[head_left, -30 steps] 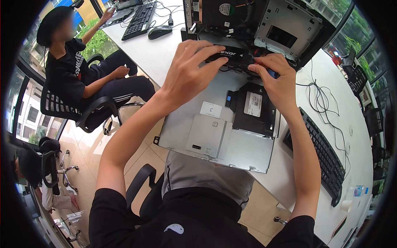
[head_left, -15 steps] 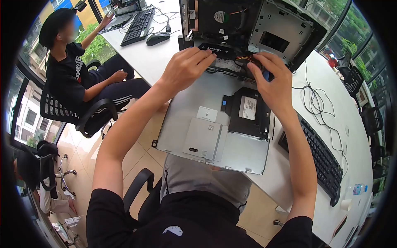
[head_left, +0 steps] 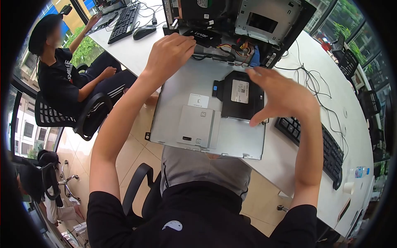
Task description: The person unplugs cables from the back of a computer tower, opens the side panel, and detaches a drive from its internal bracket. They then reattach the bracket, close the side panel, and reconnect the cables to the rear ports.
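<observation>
The left hand (head_left: 169,53) reaches forward with its fingers curled down, the fingertips pressing on a flat black drive with white lettering (head_left: 203,36) that sits at the near edge of an opened black and grey computer case (head_left: 264,18); the grip looks like a light pinch on the drive's near end. The right hand (head_left: 285,97) floats open in the air, fingers spread and thumb pointing down, holding nothing, just above a black optical disc drive with a white label (head_left: 237,97). That disc drive lies on a flat grey sheet-metal side panel (head_left: 186,82), which rests on the white table (head_left: 136,53) right in front of the person and hangs a little over its near edge. A small white sticker marked 3 (head_left: 198,101) sits on the panel, just left of the disc drive. A bundle of coloured wires (head_left: 237,46) shows inside the case beside the black drive. A black keyboard (head_left: 320,144) lies to the right of the panel. At the far left, another person in black clothes (head_left: 62,78) sits in an office chair, with one hand up on the table.
</observation>
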### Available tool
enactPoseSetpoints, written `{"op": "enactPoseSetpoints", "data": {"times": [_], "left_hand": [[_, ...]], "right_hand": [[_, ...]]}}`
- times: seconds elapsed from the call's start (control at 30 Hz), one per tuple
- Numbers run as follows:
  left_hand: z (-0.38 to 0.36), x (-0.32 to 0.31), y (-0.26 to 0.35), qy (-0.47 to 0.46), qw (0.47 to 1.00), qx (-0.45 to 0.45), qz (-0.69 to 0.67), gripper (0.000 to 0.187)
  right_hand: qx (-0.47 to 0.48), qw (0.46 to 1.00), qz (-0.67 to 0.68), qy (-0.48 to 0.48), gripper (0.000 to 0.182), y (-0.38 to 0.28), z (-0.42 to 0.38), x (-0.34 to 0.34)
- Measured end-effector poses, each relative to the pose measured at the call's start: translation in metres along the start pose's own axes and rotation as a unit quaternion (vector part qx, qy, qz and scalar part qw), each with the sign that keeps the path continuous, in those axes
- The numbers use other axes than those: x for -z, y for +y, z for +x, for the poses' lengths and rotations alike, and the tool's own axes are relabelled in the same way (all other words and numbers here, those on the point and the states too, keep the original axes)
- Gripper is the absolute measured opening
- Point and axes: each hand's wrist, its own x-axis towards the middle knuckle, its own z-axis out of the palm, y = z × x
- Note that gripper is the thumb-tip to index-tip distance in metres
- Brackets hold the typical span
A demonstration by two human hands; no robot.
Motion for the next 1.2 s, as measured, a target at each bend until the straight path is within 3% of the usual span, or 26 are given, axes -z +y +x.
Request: {"op": "enactPoseSetpoints", "data": {"times": [0.03, 0.2, 0.47, 0.6, 0.73, 0.97, 1.13, 1.2], "left_hand": [[0.001, 0.001, 0.003, 0.001, 1.0, 0.014, -0.004, 0.015], [0.01, 0.018, 0.022, 0.0, 0.999, 0.05, -0.01, 0.026], [0.054, 0.059, 0.039, 0.09, 0.995, 0.035, -0.032, 0.033], [0.088, 0.073, 0.028, 0.184, 0.982, -0.04, 0.002, 0.031], [0.123, 0.083, 0.017, 0.192, 0.98, -0.044, -0.021, 0.033], [0.158, 0.065, -0.001, 0.093, 0.995, -0.024, -0.031, 0.052], [0.16, 0.058, 0.005, 0.039, 0.997, -0.041, 0.044, 0.059], [0.158, 0.057, 0.007, 0.033, 0.997, -0.044, 0.052, 0.072]], "right_hand": [[-0.009, 0.999, -0.013, -0.047, 0.139, -0.001, 0.007, -0.005], [-0.032, 0.992, -0.051, -0.11, 0.142, -0.014, 0.024, -0.019], [-0.04, 0.993, -0.048, -0.095, 0.127, -0.003, 0.013, 0.001], [-0.047, 0.998, -0.049, 0.003, 0.125, 0.011, -0.014, 0.022], [-0.008, 0.989, -0.041, 0.142, 0.118, 0.022, -0.039, 0.043], [0.006, 0.915, -0.104, 0.39, 0.112, 0.023, -0.036, 0.054], [0.043, 0.855, -0.117, 0.504, 0.109, 0.034, 0.002, 0.04], [0.055, 0.834, -0.137, 0.531, 0.108, 0.039, 0.016, 0.034]]}}
